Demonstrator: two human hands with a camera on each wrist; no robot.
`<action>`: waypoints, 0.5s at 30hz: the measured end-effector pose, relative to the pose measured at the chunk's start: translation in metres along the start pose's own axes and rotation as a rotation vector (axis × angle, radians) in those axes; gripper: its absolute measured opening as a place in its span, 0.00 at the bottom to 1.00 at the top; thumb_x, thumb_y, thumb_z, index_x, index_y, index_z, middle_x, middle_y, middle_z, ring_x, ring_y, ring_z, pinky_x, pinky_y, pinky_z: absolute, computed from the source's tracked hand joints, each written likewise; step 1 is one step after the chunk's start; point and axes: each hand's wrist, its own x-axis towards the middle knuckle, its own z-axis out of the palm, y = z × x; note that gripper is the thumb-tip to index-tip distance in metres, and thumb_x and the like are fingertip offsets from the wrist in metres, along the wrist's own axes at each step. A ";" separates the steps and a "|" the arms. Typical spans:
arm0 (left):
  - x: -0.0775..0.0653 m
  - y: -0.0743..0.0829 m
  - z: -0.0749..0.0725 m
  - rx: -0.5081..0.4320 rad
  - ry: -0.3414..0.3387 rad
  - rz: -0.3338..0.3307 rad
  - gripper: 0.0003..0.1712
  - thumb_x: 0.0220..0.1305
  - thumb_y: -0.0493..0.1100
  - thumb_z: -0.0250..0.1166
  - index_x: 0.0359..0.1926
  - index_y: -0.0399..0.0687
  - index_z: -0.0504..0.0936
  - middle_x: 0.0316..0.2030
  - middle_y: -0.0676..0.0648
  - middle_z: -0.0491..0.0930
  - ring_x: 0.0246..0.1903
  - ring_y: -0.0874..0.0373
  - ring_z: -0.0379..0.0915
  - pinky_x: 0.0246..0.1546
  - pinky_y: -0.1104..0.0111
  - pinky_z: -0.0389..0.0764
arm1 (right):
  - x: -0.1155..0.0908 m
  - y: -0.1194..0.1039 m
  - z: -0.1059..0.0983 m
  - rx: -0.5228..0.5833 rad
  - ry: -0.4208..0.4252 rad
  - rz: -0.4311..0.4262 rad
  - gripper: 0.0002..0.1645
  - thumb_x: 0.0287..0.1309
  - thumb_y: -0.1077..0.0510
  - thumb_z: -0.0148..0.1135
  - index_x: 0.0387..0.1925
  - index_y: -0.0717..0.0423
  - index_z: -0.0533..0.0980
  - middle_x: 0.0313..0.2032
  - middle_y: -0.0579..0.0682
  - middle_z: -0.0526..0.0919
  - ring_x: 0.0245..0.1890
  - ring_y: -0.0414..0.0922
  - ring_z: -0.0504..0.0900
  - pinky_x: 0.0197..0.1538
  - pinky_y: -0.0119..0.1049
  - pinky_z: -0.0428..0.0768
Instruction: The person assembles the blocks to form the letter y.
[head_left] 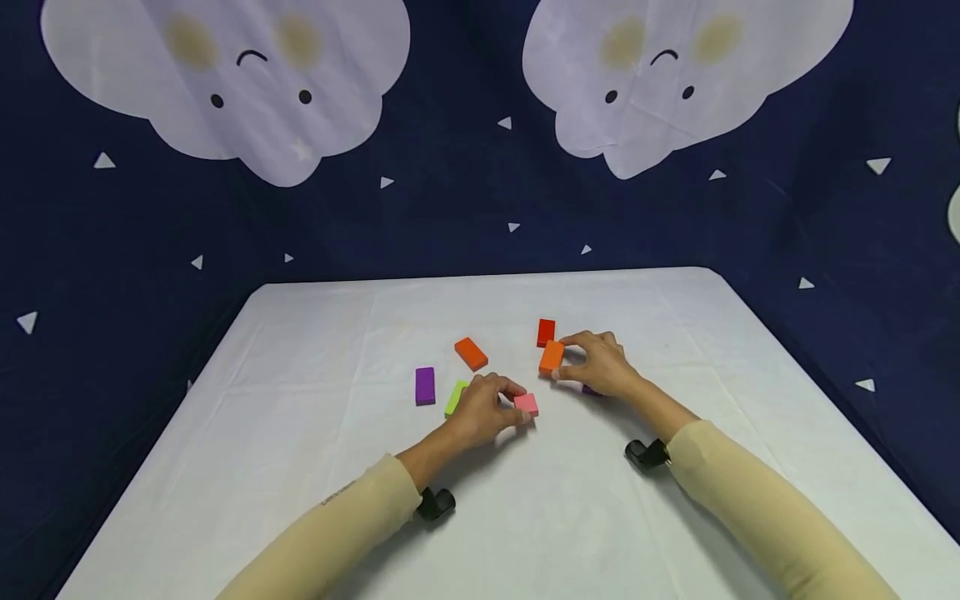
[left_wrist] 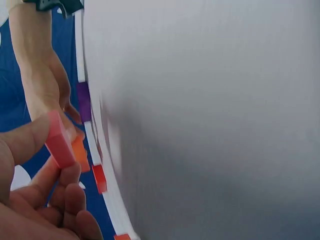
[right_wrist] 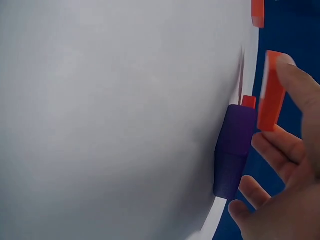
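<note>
The left sleeve [head_left: 322, 533] and the right sleeve [head_left: 772, 508] are long, pale beige and smooth, with soft creases, each stopping short of the wrist. Small dark lettering [head_left: 339, 492], too tiny to read, runs along the outer side of the left one near its end. At each sleeve's end, on the inner side, sits a small black camera, the left camera [head_left: 437, 504] and the right camera [head_left: 646, 455], both chunky with a rounded end. The left hand [head_left: 483, 410] and right hand [head_left: 606, 367] are bare.
</note>
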 end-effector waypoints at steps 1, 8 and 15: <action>-0.003 0.001 0.001 -0.012 0.005 -0.001 0.17 0.53 0.43 0.70 0.46 0.47 0.83 0.41 0.48 0.79 0.38 0.56 0.68 0.37 0.70 0.69 | -0.002 -0.001 -0.001 0.009 0.004 0.004 0.43 0.44 0.35 0.69 0.61 0.48 0.71 0.63 0.54 0.71 0.58 0.57 0.61 0.59 0.57 0.61; -0.020 0.009 0.008 -0.085 0.048 -0.019 0.15 0.52 0.42 0.70 0.42 0.45 0.82 0.39 0.48 0.77 0.35 0.58 0.66 0.34 0.73 0.68 | -0.022 -0.011 -0.003 0.065 0.038 0.011 0.41 0.44 0.36 0.69 0.60 0.46 0.71 0.60 0.52 0.73 0.53 0.53 0.63 0.53 0.52 0.67; -0.030 0.009 0.016 -0.089 0.088 -0.017 0.15 0.50 0.42 0.71 0.39 0.43 0.80 0.36 0.47 0.76 0.36 0.56 0.68 0.31 0.74 0.68 | -0.042 -0.021 0.001 0.097 0.085 -0.015 0.42 0.43 0.36 0.70 0.59 0.47 0.71 0.51 0.56 0.76 0.47 0.51 0.64 0.42 0.40 0.65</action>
